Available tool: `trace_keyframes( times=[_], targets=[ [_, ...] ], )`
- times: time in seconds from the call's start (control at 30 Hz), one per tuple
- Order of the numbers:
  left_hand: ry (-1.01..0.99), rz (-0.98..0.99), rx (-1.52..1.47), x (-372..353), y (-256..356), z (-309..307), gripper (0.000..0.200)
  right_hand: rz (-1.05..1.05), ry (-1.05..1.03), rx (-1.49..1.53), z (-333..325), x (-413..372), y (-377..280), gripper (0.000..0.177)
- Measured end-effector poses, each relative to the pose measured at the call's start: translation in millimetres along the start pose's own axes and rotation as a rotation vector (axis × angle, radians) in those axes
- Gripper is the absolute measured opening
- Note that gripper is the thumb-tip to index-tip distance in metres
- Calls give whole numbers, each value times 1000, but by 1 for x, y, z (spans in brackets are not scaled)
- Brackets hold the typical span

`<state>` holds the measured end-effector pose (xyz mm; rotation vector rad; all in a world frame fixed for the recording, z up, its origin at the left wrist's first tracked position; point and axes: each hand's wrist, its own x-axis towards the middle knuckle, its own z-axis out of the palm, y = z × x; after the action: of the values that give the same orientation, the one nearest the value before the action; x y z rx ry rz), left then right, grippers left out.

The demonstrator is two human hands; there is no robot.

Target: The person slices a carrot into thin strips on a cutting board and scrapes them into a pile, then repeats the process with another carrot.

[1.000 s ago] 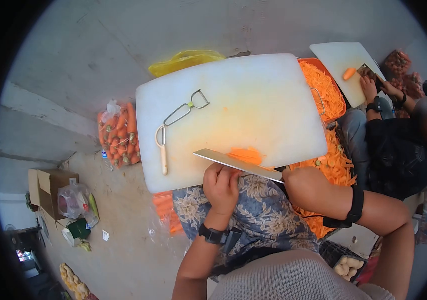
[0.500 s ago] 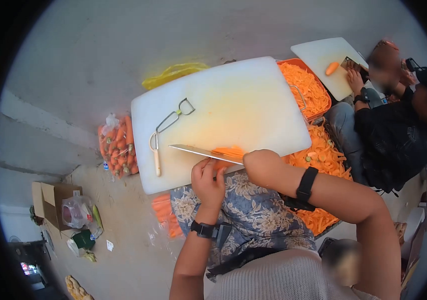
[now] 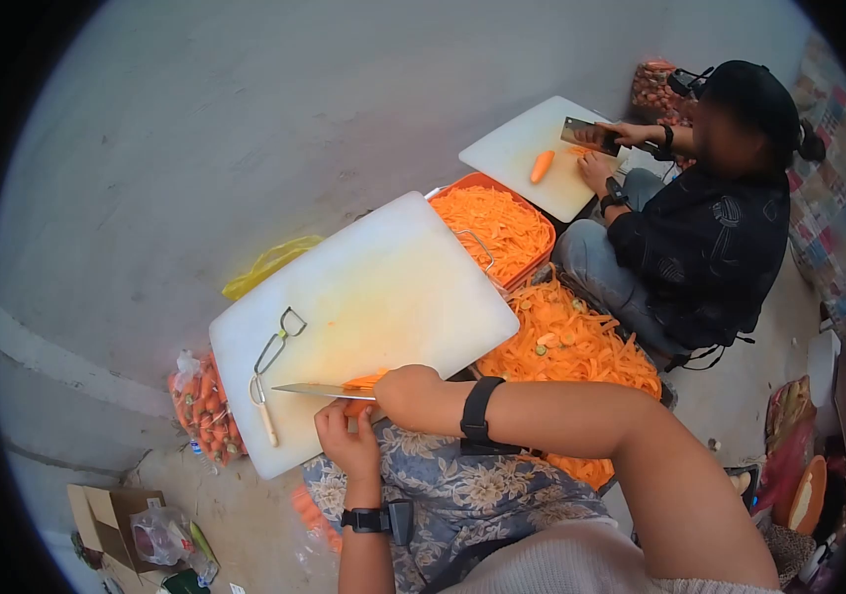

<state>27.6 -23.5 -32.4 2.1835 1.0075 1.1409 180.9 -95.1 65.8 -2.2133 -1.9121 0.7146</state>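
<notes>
Near the front edge of a white cutting board (image 3: 443, 297), my right hand (image 3: 409, 398) is closed round a knife's handle, which the hand hides. The knife (image 3: 316, 390) points left, its blade beside a carrot (image 3: 359, 407). My left hand (image 3: 348, 442) grips that carrot from the near side, fingertips close to the blade. Cut orange slices (image 3: 366, 380) lie just beyond the blade. A peeler (image 3: 269, 353) with a pale handle rests on the board's left side.
Shredded carrot (image 3: 487, 228) fills an orange tub behind the board, and peelings (image 3: 571, 342) are heaped to the right. A bag of carrots (image 3: 207, 406) stands at left. A co-worker (image 3: 700, 228) holds a cleaver (image 3: 589, 136) over another board (image 3: 532, 148). A cardboard box (image 3: 111, 520) sits lower left.
My view has turned right, so the boards and tub appear farther left and the co-worker shows more fully. My hands keep their hold on knife and carrot.
</notes>
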Motion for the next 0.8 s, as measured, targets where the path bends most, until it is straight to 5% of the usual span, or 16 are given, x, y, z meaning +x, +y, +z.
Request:
trace_keyframes(
  times=[0.43,0.8],
  targets=[
    [7,109,138,7,2,-3,31,-26,132,-5,10,8,4,16],
    [-37,-46,78,7,14,-5,32,-31,56,-71,9,10,10,15]
  ],
)
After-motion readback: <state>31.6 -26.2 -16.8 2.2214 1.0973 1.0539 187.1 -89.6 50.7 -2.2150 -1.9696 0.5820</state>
